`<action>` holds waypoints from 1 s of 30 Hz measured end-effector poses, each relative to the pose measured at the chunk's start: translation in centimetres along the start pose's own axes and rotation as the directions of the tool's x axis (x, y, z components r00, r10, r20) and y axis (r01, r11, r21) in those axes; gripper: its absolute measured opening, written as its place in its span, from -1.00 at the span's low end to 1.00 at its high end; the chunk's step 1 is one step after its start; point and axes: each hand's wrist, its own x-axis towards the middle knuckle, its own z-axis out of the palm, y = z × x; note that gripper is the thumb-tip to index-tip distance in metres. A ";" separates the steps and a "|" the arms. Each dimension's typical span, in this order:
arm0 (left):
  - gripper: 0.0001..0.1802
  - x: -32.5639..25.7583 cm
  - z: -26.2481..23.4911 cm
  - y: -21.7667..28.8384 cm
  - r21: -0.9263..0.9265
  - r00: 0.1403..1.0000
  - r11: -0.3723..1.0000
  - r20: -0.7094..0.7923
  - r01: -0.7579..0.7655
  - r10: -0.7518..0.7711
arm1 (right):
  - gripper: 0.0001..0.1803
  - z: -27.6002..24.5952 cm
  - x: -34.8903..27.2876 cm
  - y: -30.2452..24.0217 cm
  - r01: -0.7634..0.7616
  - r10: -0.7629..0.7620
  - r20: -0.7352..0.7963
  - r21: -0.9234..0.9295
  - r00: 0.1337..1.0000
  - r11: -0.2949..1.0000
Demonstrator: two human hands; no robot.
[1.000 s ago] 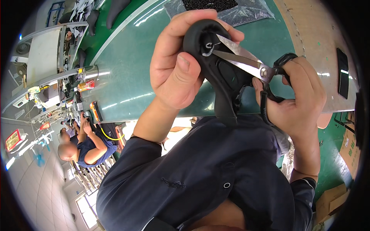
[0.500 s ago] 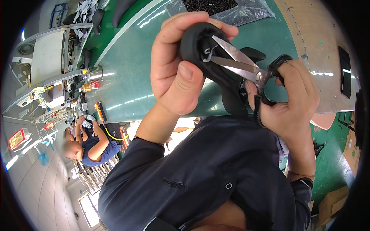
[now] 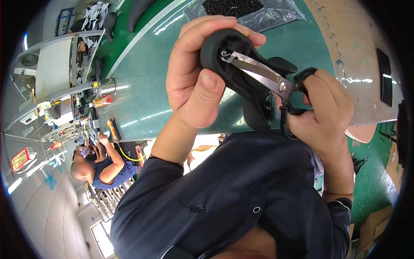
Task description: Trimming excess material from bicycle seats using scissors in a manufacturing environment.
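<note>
The left hand [image 3: 196,82] is clamped around the rounded end of a black moulded part [image 3: 241,73], fingers over the top and thumb pressed on the near face, holding it up over a green bench [image 3: 142,86]. The right hand [image 3: 325,114] is closed through the black loops of the scissors [image 3: 263,77]; the steel blades lie nearly together, tips touching the part's edge just beside the left fingertips [image 3: 254,39]. Good practice for trimming here appears to be: keep the part braced against the thumb, keep the blades flat along the edge, cut in short bites, and keep the left fingertips behind the blade line, since the tips work very close to them. At the top of the bench lies a clear plastic bag [image 3: 241,11] of small black pieces. A flat black rectangle [image 3: 384,75] rests on the tan surface at right. Far left, a red sign [image 3: 21,157] hangs near a seated co-worker [image 3: 103,166]; brown cartons [image 3: 371,228] stand at lower right.
</note>
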 end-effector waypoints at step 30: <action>-0.16 -0.1 2.0 0.0 0.033 0.997 0.999 -0.078 -0.017 0.020 | -0.60 0.2 -0.5 -0.7 -0.174 0.154 0.115 0.194 0.981 0.965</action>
